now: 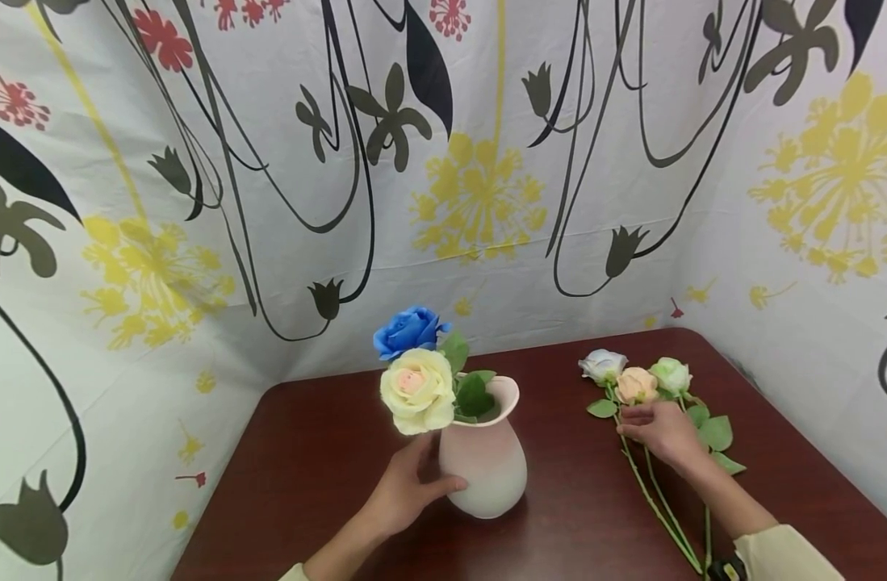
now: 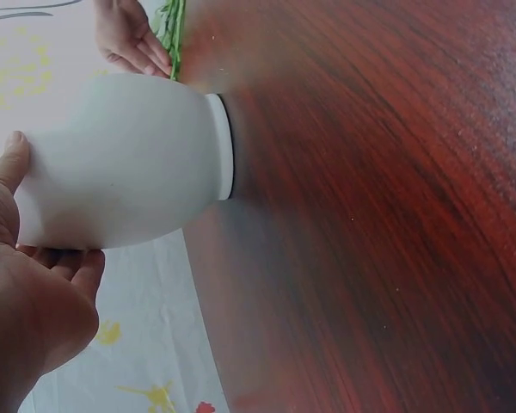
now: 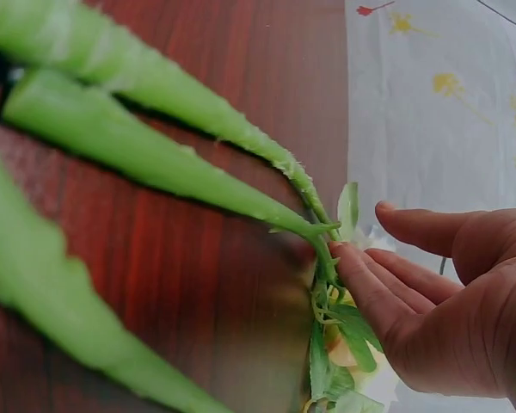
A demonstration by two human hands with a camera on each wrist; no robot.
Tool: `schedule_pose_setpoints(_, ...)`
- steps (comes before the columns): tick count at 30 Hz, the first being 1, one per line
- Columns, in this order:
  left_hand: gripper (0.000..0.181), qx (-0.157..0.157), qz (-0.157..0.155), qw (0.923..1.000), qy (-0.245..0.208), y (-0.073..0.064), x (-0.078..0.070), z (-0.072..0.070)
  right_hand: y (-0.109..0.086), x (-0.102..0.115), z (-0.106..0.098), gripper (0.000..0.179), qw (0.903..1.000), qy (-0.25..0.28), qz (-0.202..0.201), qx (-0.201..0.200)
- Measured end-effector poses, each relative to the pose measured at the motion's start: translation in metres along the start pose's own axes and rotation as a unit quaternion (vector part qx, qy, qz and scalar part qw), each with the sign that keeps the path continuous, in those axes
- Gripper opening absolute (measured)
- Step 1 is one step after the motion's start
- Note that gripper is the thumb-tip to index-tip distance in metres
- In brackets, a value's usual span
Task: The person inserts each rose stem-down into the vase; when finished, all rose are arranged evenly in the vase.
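A white-and-pink vase [image 1: 484, 476] stands upright on the table, holding a blue rose [image 1: 408, 332] and a cream rose [image 1: 417, 390] that lean out to the left. My left hand [image 1: 405, 486] grips its left side, thumb and fingers around the body. To the right lie three cut roses: a white one [image 1: 601, 365], a peach one [image 1: 637, 385] and a pale green one [image 1: 671, 375]. Just below those blooms, my right hand [image 1: 664, 436] reaches over the stems. In the right wrist view its fingers [image 3: 374, 288] are fairly straight at the stems [image 3: 176, 172], thumb held apart.
The dark red-brown table [image 1: 327, 452] ends at a rounded back edge. Behind and beside it hangs a white cloth [image 1: 283, 258] printed with flowers. A small black object [image 1: 726, 568] sits near the lower ends of the stems, close to my right sleeve.
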State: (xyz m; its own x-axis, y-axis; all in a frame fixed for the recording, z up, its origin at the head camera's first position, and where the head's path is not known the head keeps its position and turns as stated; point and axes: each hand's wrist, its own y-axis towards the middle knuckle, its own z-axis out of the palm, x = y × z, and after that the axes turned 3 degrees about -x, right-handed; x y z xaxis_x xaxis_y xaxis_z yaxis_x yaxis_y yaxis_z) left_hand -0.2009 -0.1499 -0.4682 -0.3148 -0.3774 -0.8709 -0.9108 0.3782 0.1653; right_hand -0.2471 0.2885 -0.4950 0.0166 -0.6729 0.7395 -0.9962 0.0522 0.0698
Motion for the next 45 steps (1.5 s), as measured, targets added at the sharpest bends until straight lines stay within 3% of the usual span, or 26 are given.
schedule_pose_setpoints(8,0.08,-0.001,0.002,1.0,-0.002,0.0,0.001,0.0,0.004,0.001,0.009,0.039,0.9995,-0.018,-0.019,-0.015)
schedule_pose_setpoints(29,0.081,0.0,-0.007,1.0,-0.006,0.0,0.001,0.001,0.019,0.001,0.028,0.022,0.9956,-0.078,-0.022,-0.048)
schedule_pose_setpoints(37,0.081,-0.003,-0.004,1.0,-0.004,0.001,0.003,0.001,0.018,0.002,0.025,0.02,0.9993,-0.021,-0.005,-0.031)
schedule_pose_setpoints(45,0.08,-0.004,-0.003,1.0,-0.002,0.001,0.002,0.001,0.012,0.01,0.018,0.024,0.996,0.085,0.024,-0.012)
